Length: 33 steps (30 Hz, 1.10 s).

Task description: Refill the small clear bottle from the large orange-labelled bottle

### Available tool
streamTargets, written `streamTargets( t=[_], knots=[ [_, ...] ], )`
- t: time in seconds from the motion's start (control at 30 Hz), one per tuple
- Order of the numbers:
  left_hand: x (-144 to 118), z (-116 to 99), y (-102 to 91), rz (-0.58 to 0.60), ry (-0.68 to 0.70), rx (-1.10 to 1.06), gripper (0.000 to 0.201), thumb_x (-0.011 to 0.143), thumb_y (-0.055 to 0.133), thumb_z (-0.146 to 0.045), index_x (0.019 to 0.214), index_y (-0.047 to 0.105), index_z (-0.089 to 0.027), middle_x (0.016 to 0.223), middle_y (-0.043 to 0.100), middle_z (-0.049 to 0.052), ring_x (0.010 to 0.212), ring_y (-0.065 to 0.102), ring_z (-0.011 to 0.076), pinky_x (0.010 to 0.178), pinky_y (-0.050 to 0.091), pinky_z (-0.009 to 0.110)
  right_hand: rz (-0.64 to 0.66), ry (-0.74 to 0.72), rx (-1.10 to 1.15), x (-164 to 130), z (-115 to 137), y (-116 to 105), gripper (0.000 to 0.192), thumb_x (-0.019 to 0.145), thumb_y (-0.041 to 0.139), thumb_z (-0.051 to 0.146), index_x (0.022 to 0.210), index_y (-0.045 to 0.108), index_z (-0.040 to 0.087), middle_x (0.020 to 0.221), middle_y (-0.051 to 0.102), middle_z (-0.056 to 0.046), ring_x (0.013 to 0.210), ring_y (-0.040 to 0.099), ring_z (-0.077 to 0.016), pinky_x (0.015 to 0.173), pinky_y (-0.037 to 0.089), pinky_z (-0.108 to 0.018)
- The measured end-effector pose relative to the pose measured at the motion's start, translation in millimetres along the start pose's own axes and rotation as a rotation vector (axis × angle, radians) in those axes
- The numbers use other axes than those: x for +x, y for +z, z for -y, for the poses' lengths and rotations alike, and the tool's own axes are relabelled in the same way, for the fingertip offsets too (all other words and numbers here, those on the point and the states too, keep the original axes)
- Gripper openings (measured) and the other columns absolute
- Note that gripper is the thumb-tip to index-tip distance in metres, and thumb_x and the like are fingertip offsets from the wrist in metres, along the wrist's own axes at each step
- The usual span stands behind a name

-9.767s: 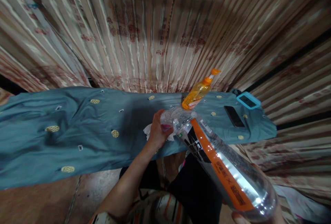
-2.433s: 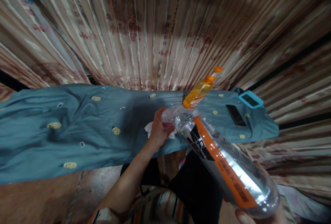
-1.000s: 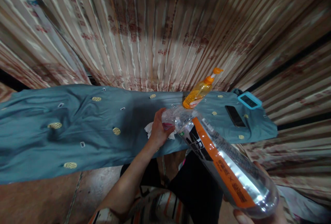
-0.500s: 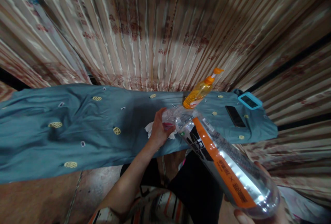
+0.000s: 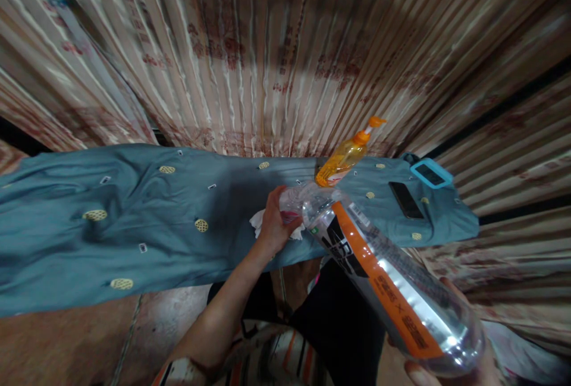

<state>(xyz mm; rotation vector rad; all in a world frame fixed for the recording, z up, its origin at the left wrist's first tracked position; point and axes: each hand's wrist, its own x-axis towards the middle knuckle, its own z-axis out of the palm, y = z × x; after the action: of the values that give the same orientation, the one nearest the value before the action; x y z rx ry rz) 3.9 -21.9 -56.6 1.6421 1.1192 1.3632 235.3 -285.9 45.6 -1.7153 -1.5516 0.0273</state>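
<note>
A large clear plastic bottle with an orange and black label lies tilted, its neck toward the blue-clothed table. My right hand grips the bottle's base at the bottom right, mostly out of frame. My left hand is closed around the bottle's neck and cap. Under that hand a white crumpled tissue rests on the cloth.
An orange pump bottle stands just behind the big bottle's neck. A black phone and a blue-framed device lie at the table's right end. Pleated patterned curtains hang behind the table. My knees are below its front edge.
Almost nothing differs; both hands keep their hold on the bottle, and the view shifts only slightly.
</note>
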Motion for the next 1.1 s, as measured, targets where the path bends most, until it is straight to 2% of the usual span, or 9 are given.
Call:
streamTargets(
  t=[0.3,0.6,0.73,1.0,1.1],
  knots=[
    [0,-2,-0.2,0.005,0.005,0.013,0.078,0.076,0.089,-0.031,0.144,0.051,-0.023,0.141,0.063,0.012,0.130,0.066,0.0333,0.114,0.054,0.053,-0.014,0.036,-0.029,-6,-11,-1,0.102,0.078,0.092,0.053,0.165,0.048,0.024,0.152,0.065,-0.013,0.123,0.073,-0.0362,0.088,0.067,-0.039],
    [0,0,0.5,-0.007,0.022,0.023,0.078,0.076,0.090,-0.031,0.144,0.051,-0.024,0.141,0.064,0.011,0.130,0.067,0.0325,0.115,0.054,0.053,-0.013,0.056,0.026,-5,-9,-2,0.105,0.073,0.097,0.047,0.164,0.049,0.025,0.150,0.066,-0.012,0.119,0.074,-0.0366,0.086,0.067,-0.041],
    [0,-1,-0.3,-0.005,0.024,0.018,0.077,0.076,0.090,-0.029,0.143,0.052,-0.024,0.141,0.064,0.011,0.131,0.067,0.0330,0.116,0.053,0.054,-0.015,0.088,0.044,-8,-13,-1,0.107,0.070,0.099,0.047,0.163,0.051,0.025,0.153,0.063,-0.013,0.125,0.071,-0.0388,0.089,0.067,-0.044],
    [0,-2,-0.8,0.004,0.018,0.022,0.078,0.076,0.090,-0.028,0.144,0.051,-0.024,0.143,0.064,0.012,0.132,0.065,0.0325,0.116,0.053,0.053,-0.013,0.069,0.013,-8,-12,-1,0.109,0.074,0.096,0.050,0.167,0.045,0.027,0.155,0.063,-0.010,0.126,0.071,-0.0344,0.091,0.065,-0.037],
    [0,-2,-0.6,0.004,0.021,0.018,0.077,0.077,0.090,-0.030,0.143,0.051,-0.023,0.141,0.064,0.012,0.131,0.066,0.0327,0.116,0.054,0.053,-0.014,0.082,0.018,-8,-14,-2,0.105,0.076,0.095,0.049,0.166,0.047,0.029,0.154,0.063,-0.010,0.124,0.071,-0.0354,0.090,0.065,-0.040]
  ],
)
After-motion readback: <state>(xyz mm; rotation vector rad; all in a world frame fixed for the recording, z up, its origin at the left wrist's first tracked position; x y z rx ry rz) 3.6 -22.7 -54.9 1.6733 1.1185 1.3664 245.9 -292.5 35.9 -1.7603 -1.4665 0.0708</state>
